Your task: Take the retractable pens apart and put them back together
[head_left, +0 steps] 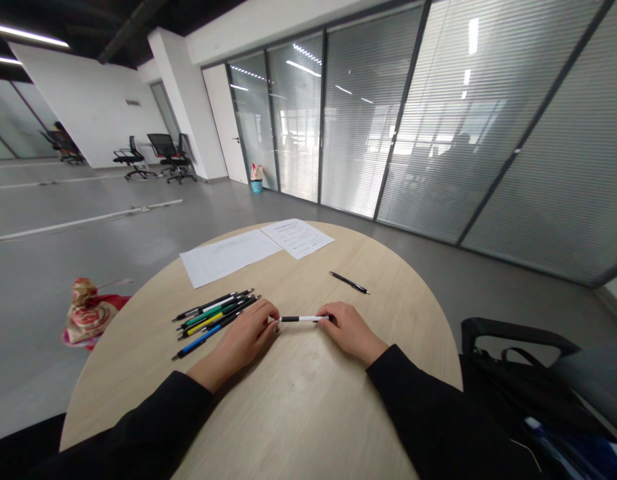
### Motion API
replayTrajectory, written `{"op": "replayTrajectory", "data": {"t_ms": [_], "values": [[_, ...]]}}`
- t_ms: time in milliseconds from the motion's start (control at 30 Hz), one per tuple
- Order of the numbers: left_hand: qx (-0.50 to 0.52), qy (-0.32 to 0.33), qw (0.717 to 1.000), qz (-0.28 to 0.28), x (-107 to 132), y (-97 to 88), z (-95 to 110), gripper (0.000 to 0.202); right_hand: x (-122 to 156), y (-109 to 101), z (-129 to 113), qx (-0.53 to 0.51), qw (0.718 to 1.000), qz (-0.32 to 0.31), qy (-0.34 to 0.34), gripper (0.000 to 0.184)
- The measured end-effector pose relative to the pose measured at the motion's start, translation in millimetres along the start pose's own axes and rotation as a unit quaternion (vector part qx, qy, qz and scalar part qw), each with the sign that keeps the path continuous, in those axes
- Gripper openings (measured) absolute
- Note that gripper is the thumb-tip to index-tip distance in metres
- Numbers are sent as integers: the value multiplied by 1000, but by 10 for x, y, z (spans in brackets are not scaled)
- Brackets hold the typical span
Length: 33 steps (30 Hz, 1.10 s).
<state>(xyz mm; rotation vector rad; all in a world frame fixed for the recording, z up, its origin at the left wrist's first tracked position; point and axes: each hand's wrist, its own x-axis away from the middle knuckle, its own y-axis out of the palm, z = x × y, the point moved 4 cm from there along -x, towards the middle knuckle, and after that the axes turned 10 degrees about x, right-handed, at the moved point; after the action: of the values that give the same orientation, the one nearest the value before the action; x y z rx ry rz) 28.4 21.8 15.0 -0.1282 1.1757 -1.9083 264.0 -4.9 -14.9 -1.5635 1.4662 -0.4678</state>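
A white pen (pixel 307 319) with a black grip lies level between my two hands, just over or on the table. My left hand (pixel 252 328) pinches its left end, fingers closed. At the other end, the fingers of my right hand (pixel 349 329) are closed around the pen and hide its tip. Left of my left hand is a pile of several pens (pixel 215 313), with white, green, yellow and blue barrels and black ends. One black pen (pixel 349 283) lies apart, beyond my right hand.
Two printed paper sheets (pixel 233 257) lie at the far side of the round wooden table (pixel 298 427). A black chair (pixel 518 333) with a bag stands close on the right. On the floor at left is a red and beige bag (pixel 91 310). Glass partitions stand behind.
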Motion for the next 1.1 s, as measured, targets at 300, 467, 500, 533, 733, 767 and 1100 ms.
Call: {"op": "replayTrajectory", "data": {"t_ms": [300,467,500,533,733,767,1100], "values": [[-22,-43,999,22,11,11,-102,19,-17,-9,6,-19,1000,9,1,12],[-61,-74,995,-10,0,34,-131,28,-15,-33,22,-9,1000,25,12,10],[-69,-75,995,-20,-3,43,-128,30,-15,-40,24,-8,999,28,15,10],[-79,-73,994,-30,-6,52,-121,32,-15,-45,26,-8,999,31,17,11],[-175,-29,982,-64,-29,112,-74,37,-19,-44,39,-13,999,32,25,12],[-182,-26,981,-66,-33,122,-75,36,-19,-41,41,-13,999,31,26,13],[-225,-21,969,-96,-38,154,-23,25,-15,-23,45,-17,999,32,23,13]]}}
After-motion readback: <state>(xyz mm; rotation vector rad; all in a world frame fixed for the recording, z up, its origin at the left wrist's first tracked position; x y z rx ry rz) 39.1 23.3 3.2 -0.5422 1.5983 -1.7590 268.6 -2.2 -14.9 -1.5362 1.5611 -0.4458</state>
